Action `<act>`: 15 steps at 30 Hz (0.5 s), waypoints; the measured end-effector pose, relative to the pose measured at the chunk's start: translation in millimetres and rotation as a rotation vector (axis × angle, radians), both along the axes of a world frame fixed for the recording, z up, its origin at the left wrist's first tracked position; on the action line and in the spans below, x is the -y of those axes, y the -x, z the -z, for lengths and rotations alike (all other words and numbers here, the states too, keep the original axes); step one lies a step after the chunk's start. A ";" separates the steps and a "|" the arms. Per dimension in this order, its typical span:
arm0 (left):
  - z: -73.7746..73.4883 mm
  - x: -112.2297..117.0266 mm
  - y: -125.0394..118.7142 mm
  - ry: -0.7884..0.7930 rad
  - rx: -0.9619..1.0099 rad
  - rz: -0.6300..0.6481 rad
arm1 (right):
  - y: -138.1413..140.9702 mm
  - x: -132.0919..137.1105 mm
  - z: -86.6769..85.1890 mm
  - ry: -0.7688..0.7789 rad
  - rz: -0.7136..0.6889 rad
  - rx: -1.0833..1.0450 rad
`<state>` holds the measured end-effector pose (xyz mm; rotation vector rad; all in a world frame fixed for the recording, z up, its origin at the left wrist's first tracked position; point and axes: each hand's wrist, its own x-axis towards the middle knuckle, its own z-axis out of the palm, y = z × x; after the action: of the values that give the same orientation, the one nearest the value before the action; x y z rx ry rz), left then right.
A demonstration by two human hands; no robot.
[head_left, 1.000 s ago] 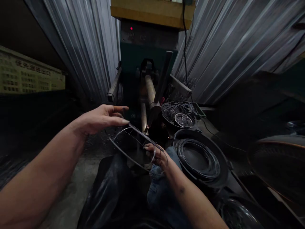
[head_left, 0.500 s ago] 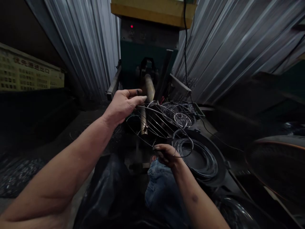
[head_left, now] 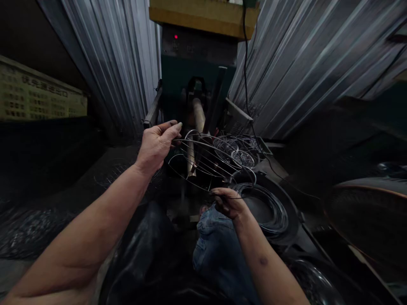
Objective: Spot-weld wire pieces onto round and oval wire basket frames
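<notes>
Between my hands a round wire rack (head_left: 206, 142), with thin parallel bars inside a bent wire rim, is held up at a slant. At its far left edge my left hand (head_left: 155, 144) is closed, thumb and fingers together at the rim; exactly what lies between the fingertips is partly hidden. Lower down, my right hand (head_left: 230, 202) pinches the near side of the rim. Just beyond the rack, two brass-coloured rods (head_left: 199, 115) of a dark green machine (head_left: 174, 72) point toward me, one above the other.
To the right, a black round tray (head_left: 294, 212) holds a coil of wire (head_left: 281, 218). Behind it lies a pile of wire pieces (head_left: 225, 146). A yellow crate (head_left: 41, 95) stands at left; a black cable (head_left: 245, 72) hangs beside the machine. Corrugated metal sheets (head_left: 117, 55) flank both sides.
My left hand has drawn back slightly to the left and down, its thumb now higher and nearer the index finger. The rack's left end shifted with it; my right hand moved slightly right and up.
</notes>
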<state>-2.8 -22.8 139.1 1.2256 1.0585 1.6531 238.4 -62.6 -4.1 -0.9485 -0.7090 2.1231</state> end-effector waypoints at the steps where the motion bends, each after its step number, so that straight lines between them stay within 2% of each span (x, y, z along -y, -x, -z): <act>1: 1.2 -1.8 0.3 0.010 0.017 -0.013 | -0.1 -1.1 0.4 0.002 -0.007 -0.005; 10: -2.5 -5.1 -2.1 -0.043 0.086 -0.026 | -2.4 -5.4 3.2 -0.003 -0.004 -0.021; 15: 1.0 -9.5 -2.2 -0.052 0.167 0.009 | 0.7 -8.7 9.8 -0.013 0.022 -0.036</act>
<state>-0.6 -13.3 138.2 1.1016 0.9119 1.7526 237.8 -53.9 -14.0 -0.9054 -0.6909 2.1091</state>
